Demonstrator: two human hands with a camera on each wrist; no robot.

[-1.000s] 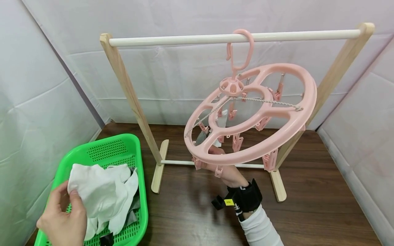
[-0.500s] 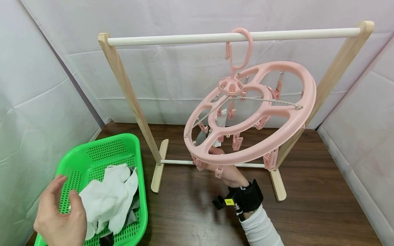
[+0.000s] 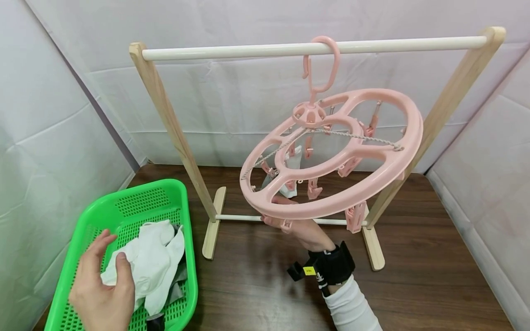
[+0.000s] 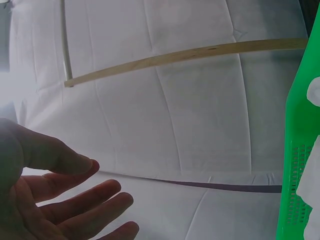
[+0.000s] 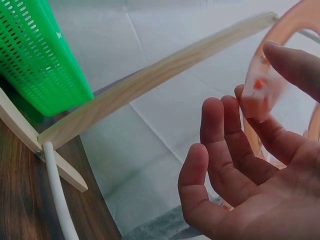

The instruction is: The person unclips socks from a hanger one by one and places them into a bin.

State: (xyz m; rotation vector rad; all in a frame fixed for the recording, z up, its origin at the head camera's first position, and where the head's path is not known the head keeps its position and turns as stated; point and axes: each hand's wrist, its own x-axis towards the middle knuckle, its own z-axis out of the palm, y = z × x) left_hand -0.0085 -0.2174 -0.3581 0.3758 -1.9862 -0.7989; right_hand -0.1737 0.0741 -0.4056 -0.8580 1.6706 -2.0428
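My left hand (image 3: 101, 280) is over the green basket (image 3: 191, 257), thumb and fingers apart, holding nothing. Crumpled white cloth pieces (image 3: 155, 262) lie beneath it on darker grey fabric (image 3: 178, 285). My right hand (image 3: 304, 232) is under the front left rim of a pink round clip hanger (image 3: 331, 209), which partly hides its fingers. In the right wrist view the thumb and fingers stand apart around a blurred pink clip (image 5: 257, 97), without pinching it. The hanger tilts, its left side low. A white cloth (image 3: 295, 160) and a grey one hang below it, partly hidden.
The hanger's hook (image 3: 331, 62) sits over the white rail (image 3: 227, 53) of a wooden stand (image 3: 175, 128). A lower white bar (image 3: 240, 218) joins the stand's feet. The dark wooden table (image 3: 434, 257) is bordered by white fabric walls (image 3: 488, 161).
My left hand let go of a white cloth, which dropped into the basket, then moved right over the pile. The hanger shifted slightly left and its tilt changed; the right hand's clip has come free.
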